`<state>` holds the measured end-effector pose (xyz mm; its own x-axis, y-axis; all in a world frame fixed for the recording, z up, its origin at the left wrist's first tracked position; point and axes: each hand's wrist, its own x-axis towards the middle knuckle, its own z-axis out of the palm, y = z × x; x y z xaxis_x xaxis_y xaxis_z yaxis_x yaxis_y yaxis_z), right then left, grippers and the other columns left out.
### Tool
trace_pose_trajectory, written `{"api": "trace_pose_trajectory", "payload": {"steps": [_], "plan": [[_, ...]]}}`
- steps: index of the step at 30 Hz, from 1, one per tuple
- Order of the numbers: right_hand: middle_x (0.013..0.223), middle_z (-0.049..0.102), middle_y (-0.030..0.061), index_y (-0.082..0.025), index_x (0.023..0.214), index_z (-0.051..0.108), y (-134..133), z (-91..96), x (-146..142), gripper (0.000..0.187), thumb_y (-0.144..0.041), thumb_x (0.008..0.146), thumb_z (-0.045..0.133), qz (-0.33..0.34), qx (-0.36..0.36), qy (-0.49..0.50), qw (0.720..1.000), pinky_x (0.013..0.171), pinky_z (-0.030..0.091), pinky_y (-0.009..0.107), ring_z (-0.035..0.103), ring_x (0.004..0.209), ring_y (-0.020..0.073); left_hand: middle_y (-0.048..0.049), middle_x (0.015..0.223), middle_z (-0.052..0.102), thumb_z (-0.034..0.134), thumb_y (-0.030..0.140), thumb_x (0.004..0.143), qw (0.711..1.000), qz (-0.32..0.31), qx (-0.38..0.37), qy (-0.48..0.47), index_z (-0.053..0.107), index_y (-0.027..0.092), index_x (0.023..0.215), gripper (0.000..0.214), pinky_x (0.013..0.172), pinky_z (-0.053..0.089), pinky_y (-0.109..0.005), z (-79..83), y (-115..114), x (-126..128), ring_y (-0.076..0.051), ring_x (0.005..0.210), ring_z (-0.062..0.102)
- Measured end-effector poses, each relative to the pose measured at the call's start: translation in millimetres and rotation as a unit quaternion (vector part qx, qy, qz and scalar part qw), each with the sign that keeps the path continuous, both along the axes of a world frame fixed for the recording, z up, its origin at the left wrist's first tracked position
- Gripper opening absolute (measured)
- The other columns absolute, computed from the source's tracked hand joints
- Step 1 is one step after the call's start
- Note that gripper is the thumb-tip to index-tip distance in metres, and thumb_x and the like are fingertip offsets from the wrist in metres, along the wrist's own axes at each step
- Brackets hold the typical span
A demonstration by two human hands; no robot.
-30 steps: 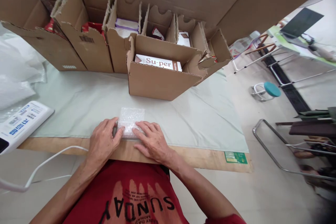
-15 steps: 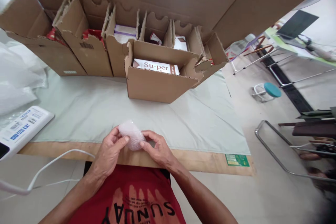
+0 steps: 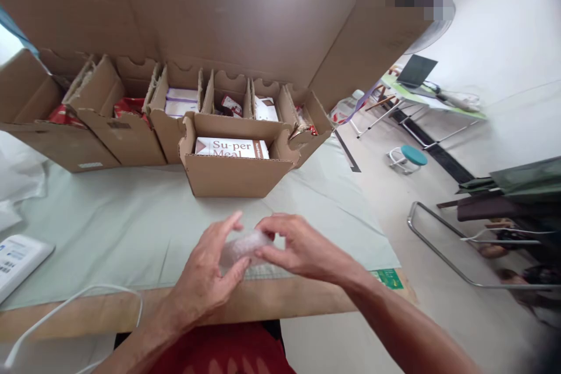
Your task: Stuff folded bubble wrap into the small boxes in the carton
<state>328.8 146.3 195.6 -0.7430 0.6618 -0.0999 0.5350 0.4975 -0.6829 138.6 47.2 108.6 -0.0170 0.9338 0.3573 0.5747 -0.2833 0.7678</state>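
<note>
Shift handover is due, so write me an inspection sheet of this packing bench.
Surface: pale green sheet over a wooden table.
Job's things: bubble-wrap bundle, held above the table's near edge.
Clutter: open cartons in a row at the back; front carton holds a Su-per Meal box; white device at left.
Grippers: left hand and right hand both pinch the bundle.
Cables: white cable loops over the near edge.
Surroundings: teal stool, laptop on a far desk, metal frame on the floor.
</note>
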Motion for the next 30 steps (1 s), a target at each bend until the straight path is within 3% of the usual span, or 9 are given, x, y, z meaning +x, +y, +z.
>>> {"api": "trace_pose_trajectory", "payload": {"steps": [3, 6, 8, 10, 13, 17, 21, 23, 30], "plan": [[0.078, 0.067, -0.0012, -0.022, 0.091, 0.068, 31, 42.4, 14, 0.008, -0.029, 0.086, 0.069, -0.092, 0.092, 0.119, 0.984, 0.065, 0.046, 0.027, 0.059, 0.071, 0.0143, -0.0168, 0.149, 0.053, 0.066, 0.028, 0.091, 0.986, 0.071, 0.138, 0.066, 0.040, 0.023, 0.152, 0.066, 0.114, 0.045, -0.051, 24.3, 26, -11, -0.032, 0.141, 0.049], [0.081, 0.068, -0.0014, -0.023, 0.109, 0.066, 73, 61.5, 16, 0.027, -0.036, 0.086, 0.071, -0.197, 0.227, 0.204, 0.932, 0.063, 0.047, 0.029, 0.060, 0.070, 0.0157, -0.0208, 0.156, 0.045, 0.069, 0.023, 0.088, 0.953, 0.154, 0.217, 0.142, 0.042, 0.019, 0.153, 0.071, 0.122, 0.031, -0.059, 37.6, 59, -24, -0.038, 0.153, 0.032], [0.078, 0.067, -0.0013, -0.021, 0.108, 0.066, 98, 59.1, 9, 0.026, -0.035, 0.085, 0.068, -0.244, 0.302, 0.145, 0.910, 0.064, 0.046, 0.030, 0.059, 0.067, 0.0161, -0.0225, 0.154, 0.046, 0.069, 0.022, 0.087, 0.943, 0.191, 0.208, 0.178, 0.044, 0.017, 0.151, 0.069, 0.123, 0.027, -0.063, 37.4, 77, -29, -0.041, 0.154, 0.029], [0.077, 0.069, 0.0018, -0.018, 0.103, 0.068, 114, 52.5, -2, 0.022, -0.032, 0.086, 0.064, -0.274, 0.350, -0.005, 0.896, 0.068, 0.045, 0.032, 0.061, 0.069, 0.0185, -0.0222, 0.148, 0.053, 0.067, 0.022, 0.088, 0.941, 0.208, 0.180, 0.199, 0.050, 0.016, 0.146, 0.061, 0.122, 0.026, -0.066, 32.9, 88, -32, -0.043, 0.151, 0.035], [0.085, 0.075, 0.0116, -0.013, 0.101, 0.071, 119, 50.6, -22, 0.022, -0.026, 0.087, 0.059, -0.260, 0.366, -0.246, 0.859, 0.075, 0.045, 0.036, 0.067, 0.080, 0.0260, -0.0194, 0.139, 0.061, 0.066, 0.023, 0.089, 0.941, 0.212, 0.165, 0.208, 0.057, 0.016, 0.139, 0.051, 0.120, 0.030, -0.065, 26.1, 93, -32, -0.043, 0.144, 0.045], [0.099, 0.077, 0.0195, -0.011, 0.104, 0.075, 120, 61.1, -52, 0.027, -0.019, 0.087, 0.056, -0.189, 0.334, -0.388, 0.838, 0.077, 0.046, 0.036, 0.071, 0.094, 0.0318, -0.0190, 0.134, 0.063, 0.066, 0.023, 0.088, 0.941, 0.209, 0.172, 0.203, 0.059, 0.016, 0.137, 0.049, 0.118, 0.033, -0.064, 25.4, 91, -33, -0.041, 0.140, 0.048], [0.104, 0.078, 0.0207, -0.012, 0.106, 0.078, 137, 55.4, -73, 0.026, -0.019, 0.088, 0.061, -0.121, 0.341, -0.432, 0.826, 0.085, 0.048, 0.039, 0.072, 0.103, 0.0326, -0.0193, 0.135, 0.062, 0.066, 0.022, 0.088, 0.944, 0.204, 0.169, 0.198, 0.059, 0.016, 0.137, 0.050, 0.119, 0.032, -0.064, 26.8, 91, -34, -0.041, 0.141, 0.047], [0.104, 0.078, 0.0209, -0.012, 0.109, 0.078, 145, 47.3, -78, 0.026, -0.020, 0.089, 0.062, -0.121, 0.343, -0.431, 0.826, 0.086, 0.050, 0.039, 0.072, 0.103, 0.0320, -0.0186, 0.135, 0.062, 0.066, 0.022, 0.088, 0.945, 0.202, 0.169, 0.194, 0.058, 0.017, 0.138, 0.051, 0.119, 0.032, -0.064, 26.0, 92, -35, -0.040, 0.141, 0.046], [0.100, 0.079, 0.0201, -0.012, 0.106, 0.079, 156, 34.1, -79, 0.025, -0.017, 0.085, 0.068, -0.119, 0.320, -0.386, 0.857, 0.083, 0.053, 0.039, 0.073, 0.101, 0.0330, -0.0172, 0.137, 0.061, 0.068, 0.022, 0.086, 0.953, 0.196, 0.170, 0.159, 0.058, 0.019, 0.139, 0.054, 0.120, 0.028, -0.065, 22.8, 93, -35, -0.041, 0.141, 0.046]]}}
